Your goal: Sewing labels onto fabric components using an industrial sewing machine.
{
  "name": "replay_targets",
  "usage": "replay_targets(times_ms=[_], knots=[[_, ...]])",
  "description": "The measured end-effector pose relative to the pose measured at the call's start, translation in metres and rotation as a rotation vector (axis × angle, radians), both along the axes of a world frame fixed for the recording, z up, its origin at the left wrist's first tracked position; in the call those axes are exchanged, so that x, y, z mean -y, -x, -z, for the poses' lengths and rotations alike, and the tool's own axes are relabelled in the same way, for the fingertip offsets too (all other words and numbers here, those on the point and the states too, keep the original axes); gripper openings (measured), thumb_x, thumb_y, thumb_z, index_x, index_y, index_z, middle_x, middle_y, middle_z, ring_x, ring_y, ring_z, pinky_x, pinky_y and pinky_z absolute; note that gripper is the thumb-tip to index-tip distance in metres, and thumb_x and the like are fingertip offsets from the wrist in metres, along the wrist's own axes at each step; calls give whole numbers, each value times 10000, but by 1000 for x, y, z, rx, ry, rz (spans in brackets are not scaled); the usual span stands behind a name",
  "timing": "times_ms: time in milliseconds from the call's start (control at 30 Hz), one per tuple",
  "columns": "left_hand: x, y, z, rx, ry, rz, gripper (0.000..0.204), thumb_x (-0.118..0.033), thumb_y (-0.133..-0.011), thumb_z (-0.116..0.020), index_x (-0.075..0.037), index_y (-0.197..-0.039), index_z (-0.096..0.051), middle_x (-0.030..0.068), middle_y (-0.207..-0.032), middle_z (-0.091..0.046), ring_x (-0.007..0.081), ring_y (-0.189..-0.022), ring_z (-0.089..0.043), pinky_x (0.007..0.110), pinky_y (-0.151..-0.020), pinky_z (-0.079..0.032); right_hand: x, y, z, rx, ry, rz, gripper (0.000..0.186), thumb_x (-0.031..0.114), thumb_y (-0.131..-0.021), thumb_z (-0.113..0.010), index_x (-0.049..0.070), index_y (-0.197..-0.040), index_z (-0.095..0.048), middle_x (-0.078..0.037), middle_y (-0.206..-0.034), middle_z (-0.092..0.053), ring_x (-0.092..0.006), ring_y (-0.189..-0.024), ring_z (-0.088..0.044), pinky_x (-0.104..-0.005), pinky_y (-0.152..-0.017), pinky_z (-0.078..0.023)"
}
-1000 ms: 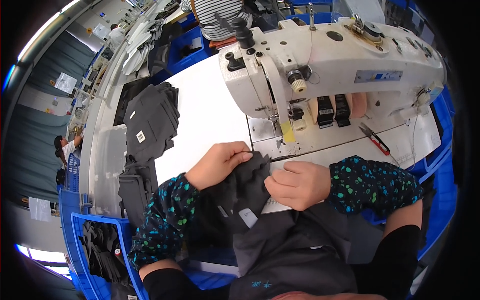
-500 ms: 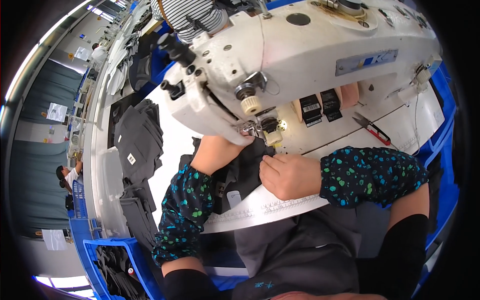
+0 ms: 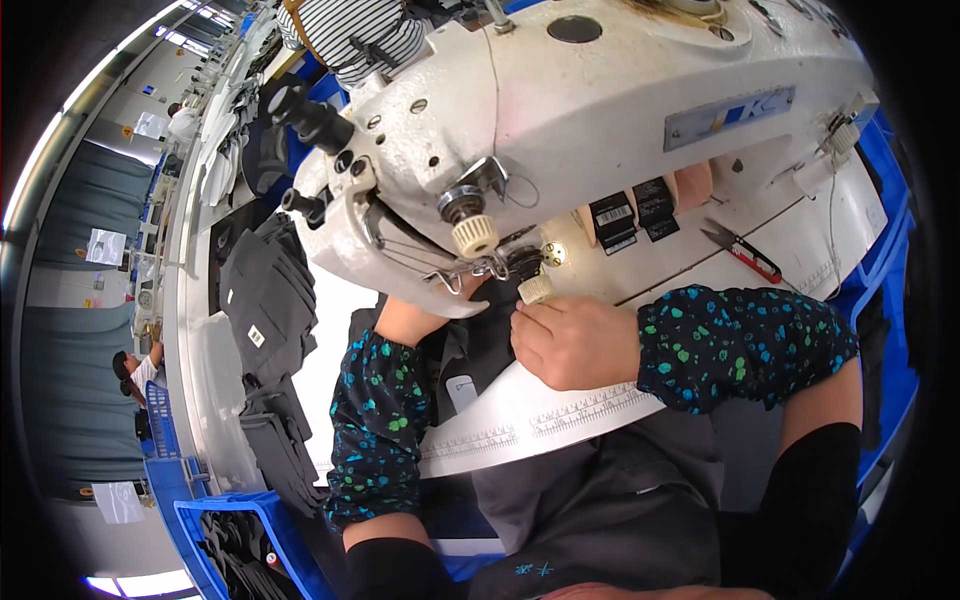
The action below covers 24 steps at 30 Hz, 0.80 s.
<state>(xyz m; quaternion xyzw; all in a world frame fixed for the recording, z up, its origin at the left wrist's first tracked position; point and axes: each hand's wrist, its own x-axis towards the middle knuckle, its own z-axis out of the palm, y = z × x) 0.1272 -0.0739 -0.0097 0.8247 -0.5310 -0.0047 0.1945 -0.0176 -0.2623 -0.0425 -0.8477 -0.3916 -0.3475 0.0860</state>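
A white sewing machine [image 3: 590, 110] stands over a dark grey fabric piece [image 3: 490, 345] that carries a small pale label [image 3: 462, 392]. My left hand [image 3: 408, 320] lies at the fabric's left side, close to the needle area. The machine's head covers most of its fingers, so their grip is hidden. My right hand [image 3: 580, 345] is closed at the fabric's right edge, just below the presser area, fingertips curled together on the cloth. Both forearms wear dark sleeve covers with blue and green spots.
Red-handled thread snips [image 3: 755, 262] and black printed labels [image 3: 613, 222] lie on the machine bed at right. Stacked dark grey pieces [image 3: 265, 290] are at left. A blue crate [image 3: 190, 508] of dark cloth stands lower left. Beyond the machine is a person in a striped top [image 3: 350, 40].
The machine appears shifted left as the view moves. My left hand has gone further behind the machine's head. My right hand keeps its closed hold at the fabric's edge.
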Motion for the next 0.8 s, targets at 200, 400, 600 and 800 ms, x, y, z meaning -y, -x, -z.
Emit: replay_targets(times_ms=[200,400,600,800], knots=[[2,0,1,-67,-60,-87,238,-191,-868,-673,3,-1003,-703,163,-994,-724,336,-940,-681,405,-847,-525,2,0,-1,-27,-10,28,142,145,-730,-652,4,-714,-641,-104,-706,-594,-227,-687,-617,-316,-581,-517],[-1,11,-6,-32,76,-157,194,-142,-857,-706,5,-984,-702,186,-981,-722,341,-951,-686,426,-803,-529,-2,-1,0,-14,0,39,108,156,-720,-650,52,-696,-633,-33,-683,-543,-186,-669,-567,-295,-551,-468],[-3,100,-49,188,33,-320,419,-122,-722,-766,-43,-1101,-605,105,-1113,-659,315,-1034,-610,444,-919,-407,6,-1,-3,0,-102,88,83,176,-723,-643,95,-712,-627,6,-720,-532,-163,-703,-565,-284,-563,-455],[8,98,-9,617,-3,-342,420,-226,-669,-772,-107,-1048,-633,6,-1131,-628,207,-1059,-593,488,-1033,-274,6,-6,-9,17,-219,67,84,166,-717,-636,102,-759,-600,4,-747,-518,-145,-680,-563,-292,-560,-460]])
